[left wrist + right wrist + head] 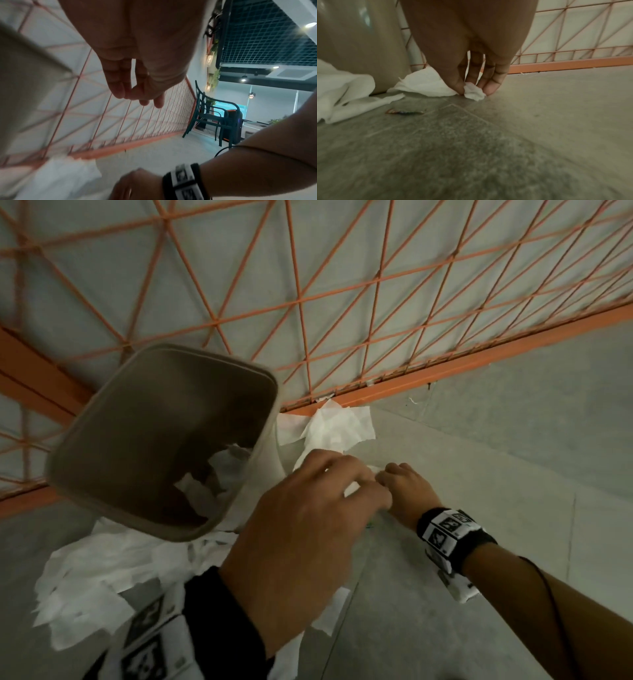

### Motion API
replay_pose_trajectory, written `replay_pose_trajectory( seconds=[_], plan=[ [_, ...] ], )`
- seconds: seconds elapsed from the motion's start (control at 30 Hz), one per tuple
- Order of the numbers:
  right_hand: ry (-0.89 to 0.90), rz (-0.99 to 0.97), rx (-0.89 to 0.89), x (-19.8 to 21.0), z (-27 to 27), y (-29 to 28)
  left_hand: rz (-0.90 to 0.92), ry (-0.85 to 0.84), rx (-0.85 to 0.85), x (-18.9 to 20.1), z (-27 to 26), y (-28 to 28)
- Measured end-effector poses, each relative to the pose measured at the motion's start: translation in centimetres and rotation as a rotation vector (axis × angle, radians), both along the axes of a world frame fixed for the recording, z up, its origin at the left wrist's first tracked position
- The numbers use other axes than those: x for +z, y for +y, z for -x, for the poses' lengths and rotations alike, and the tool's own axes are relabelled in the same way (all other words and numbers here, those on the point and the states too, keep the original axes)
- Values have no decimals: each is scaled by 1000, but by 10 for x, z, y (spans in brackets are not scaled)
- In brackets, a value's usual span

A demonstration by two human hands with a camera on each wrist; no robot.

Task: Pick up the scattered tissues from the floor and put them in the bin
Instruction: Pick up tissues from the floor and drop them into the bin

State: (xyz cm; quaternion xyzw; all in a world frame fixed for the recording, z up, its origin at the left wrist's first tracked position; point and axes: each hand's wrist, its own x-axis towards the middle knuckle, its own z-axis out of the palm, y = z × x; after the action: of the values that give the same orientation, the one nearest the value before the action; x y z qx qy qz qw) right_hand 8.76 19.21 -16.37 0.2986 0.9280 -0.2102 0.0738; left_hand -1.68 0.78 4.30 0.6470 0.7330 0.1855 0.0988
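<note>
A beige bin stands by the orange fence and holds some white tissues. More tissues lie on the grey floor: one against the fence and a pile in front of the bin. My right hand is down at the floor and pinches a small crumpled tissue piece between thumb and fingers, beside a larger tissue. My left hand hovers above it with relaxed fingers and holds nothing. In the head view both hands, left and right, meet just right of the bin.
An orange wire-mesh fence with a solid bottom rail borders the floor behind the bin. A small foil wrapper lies on the tiles near the tissues. Dark chairs stand at the fence's far end. Bare floor extends to the right.
</note>
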Motion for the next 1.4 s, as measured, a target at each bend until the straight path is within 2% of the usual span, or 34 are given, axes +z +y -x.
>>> replay_pose_trajectory(
  seconds=[0.03,0.13,0.23,0.37,0.43,0.5,0.57,0.63,0.77,0.93,1.07,1.23,1.33,1.4],
  plan=[
    [10,42,-37,-1,-4,3,26,28,-21,-17,2,8],
    [112,162,-188,3,-20,3,180,-95,103,-60,0,46],
    [99,220,-271,14,-39,4,361,-23,248,-108,13,85],
    [105,211,-325,27,-61,8,621,-10,424,-155,33,113],
    [141,200,-335,34,-66,13,625,56,446,-171,41,114],
    [167,209,-350,41,-65,18,568,154,408,-181,47,112],
    [206,246,-393,47,-57,21,532,183,373,-185,51,107],
    [245,301,-443,51,-45,23,503,126,370,-184,54,100],
    [251,439,-533,57,-19,21,345,-114,449,-162,40,76],
    [327,398,-488,68,-3,14,208,-220,423,-117,8,12],
    [494,370,-350,99,5,1,218,-368,389,-107,-2,-48],
    [788,452,-149,176,30,-31,336,-519,444,-101,-2,-113],
    [885,484,19,223,56,-61,250,-583,433,-72,4,-138],
    [873,495,132,242,78,-82,144,-593,423,-42,9,-147]
  ],
)
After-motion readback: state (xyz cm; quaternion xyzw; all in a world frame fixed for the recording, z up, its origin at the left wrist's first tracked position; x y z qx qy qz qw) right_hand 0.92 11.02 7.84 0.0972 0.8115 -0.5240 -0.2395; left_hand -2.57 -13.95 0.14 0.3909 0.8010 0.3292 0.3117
